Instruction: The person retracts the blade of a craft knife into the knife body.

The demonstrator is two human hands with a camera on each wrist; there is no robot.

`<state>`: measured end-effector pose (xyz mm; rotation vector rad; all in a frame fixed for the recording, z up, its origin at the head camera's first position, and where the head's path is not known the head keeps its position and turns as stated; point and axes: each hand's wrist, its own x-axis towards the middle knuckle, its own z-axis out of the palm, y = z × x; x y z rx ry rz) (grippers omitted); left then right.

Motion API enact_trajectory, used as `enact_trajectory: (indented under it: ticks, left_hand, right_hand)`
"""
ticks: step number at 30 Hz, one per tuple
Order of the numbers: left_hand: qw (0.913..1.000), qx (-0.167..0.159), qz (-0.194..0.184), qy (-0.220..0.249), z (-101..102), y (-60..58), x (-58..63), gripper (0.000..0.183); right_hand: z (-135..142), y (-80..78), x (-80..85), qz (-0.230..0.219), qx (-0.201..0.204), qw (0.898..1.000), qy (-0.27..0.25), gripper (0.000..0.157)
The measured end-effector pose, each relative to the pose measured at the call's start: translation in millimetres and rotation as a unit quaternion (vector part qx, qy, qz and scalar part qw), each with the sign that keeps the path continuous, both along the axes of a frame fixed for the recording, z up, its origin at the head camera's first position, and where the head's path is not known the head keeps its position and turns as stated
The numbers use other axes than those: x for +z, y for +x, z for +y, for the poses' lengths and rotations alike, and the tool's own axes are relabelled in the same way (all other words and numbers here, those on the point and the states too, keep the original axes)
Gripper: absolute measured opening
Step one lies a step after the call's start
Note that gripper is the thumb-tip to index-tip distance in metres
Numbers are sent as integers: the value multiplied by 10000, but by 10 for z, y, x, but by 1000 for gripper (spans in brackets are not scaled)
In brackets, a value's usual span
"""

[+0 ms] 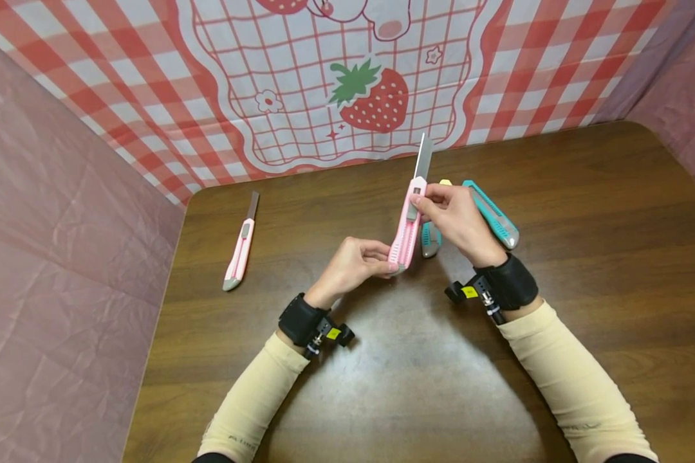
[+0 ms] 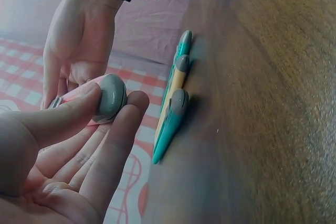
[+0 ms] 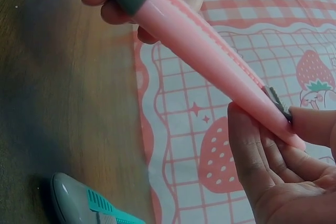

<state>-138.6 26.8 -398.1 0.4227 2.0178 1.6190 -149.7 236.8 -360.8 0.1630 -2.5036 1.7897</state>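
Observation:
Both hands hold a pink box cutter (image 1: 404,239) above the table, its blade (image 1: 423,156) extended and pointing up and away. My left hand (image 1: 350,267) pinches the grey butt end (image 2: 111,99) between thumb and fingers. Near the blade end, my right hand (image 1: 462,222) grips the body, with the thumb at the grey slider (image 3: 277,102). In the right wrist view the blade is hidden. Another pink box cutter (image 1: 241,254), blade out, lies on the table to the left.
Behind the right hand lie a teal box cutter (image 1: 500,222), a second teal one (image 1: 431,241) partly covered, and a yellow one (image 2: 179,77) between them. The wooden table (image 1: 382,386) meets a strawberry-print checked cloth (image 1: 301,83) at its back edge.

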Motion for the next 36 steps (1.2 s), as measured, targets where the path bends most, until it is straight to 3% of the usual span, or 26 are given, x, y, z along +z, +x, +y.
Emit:
enact_trajectory:
  ticks: [9, 16, 27, 36]
  left_hand:
    - [9998, -166, 66, -69, -21, -8, 8, 26]
    - [9998, -104, 151, -102, -11, 9, 24, 27]
    - [9999, -121, 47, -54, -5, 27, 22, 25]
    - [10000, 19, 74, -30, 3, 11, 30, 28]
  right_hand:
    - [11, -6, -8, -39, -9, 9999, -121, 33]
    - [9, 11, -3, -409, 125, 9989, -166, 36]
    - [23, 26, 11, -150, 290, 9991, -265, 31]
    - [-16, 40, 28, -303, 181, 9993, 98, 31]
